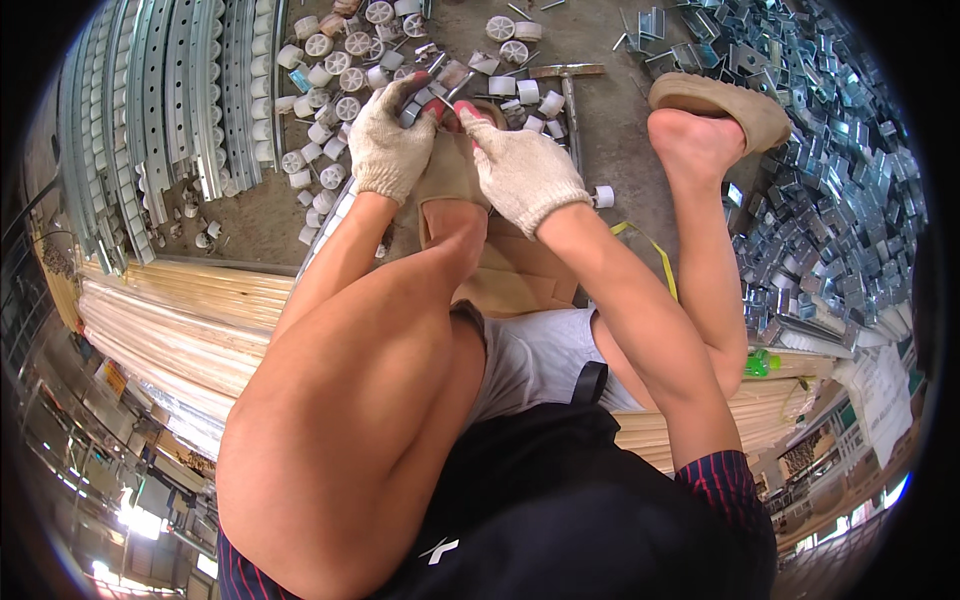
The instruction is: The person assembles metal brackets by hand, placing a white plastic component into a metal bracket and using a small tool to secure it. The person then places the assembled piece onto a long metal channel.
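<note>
Both my hands wear cream knitted gloves with reddish fingertips and work close together above my sandal (447, 172). My left hand (388, 148) is closed round a small shiny metal piece (409, 114), partly hidden by the fingers; its exact shape I cannot make out. A thin metal pin (458, 88) is pinched in the fingertips of my right hand (528, 172), reaching up and away at a slant beside the left fingers. White plastic rollers (351, 79) with spoked ends lie scattered around the left hand, several more (528, 92) beyond the right.
A hammer (571, 105) lies beyond my right hand. Metal roller tracks (178, 90) line the far left. Metal brackets (830, 190) are heaped at the right. Long wrapped cream-coloured bundles (180, 320) lie behind, near cardboard (520, 270) and a yellow strap (662, 258).
</note>
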Demonstrator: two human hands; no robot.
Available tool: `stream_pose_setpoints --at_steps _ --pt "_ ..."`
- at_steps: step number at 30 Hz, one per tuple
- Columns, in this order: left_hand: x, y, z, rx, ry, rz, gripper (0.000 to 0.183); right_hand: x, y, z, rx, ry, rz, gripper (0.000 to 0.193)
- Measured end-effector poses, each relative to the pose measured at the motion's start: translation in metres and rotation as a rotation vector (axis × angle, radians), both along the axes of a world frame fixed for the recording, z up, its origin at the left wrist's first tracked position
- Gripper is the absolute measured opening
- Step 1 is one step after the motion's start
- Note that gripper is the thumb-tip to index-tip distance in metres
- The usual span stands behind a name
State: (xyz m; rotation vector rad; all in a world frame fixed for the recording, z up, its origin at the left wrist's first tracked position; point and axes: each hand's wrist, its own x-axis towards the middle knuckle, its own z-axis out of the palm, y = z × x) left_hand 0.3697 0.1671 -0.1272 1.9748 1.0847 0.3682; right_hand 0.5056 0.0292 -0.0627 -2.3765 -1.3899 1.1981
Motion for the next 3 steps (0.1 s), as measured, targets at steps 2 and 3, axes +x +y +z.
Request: stream_pose_setpoints --at_steps 2,3 --pt "0.0 0.0003 0.0048 -0.065 0.032 0.032 0.041 0.0002 0.0039 0.0026 -0.012 0.007 -0.006 0.049" --pt "0.0046 -0.0008 0.0098 -0.103 0.046 0.041 0.041 0.0006 0.0042 0.0032 -0.023 0.007 -0.015 0.049"
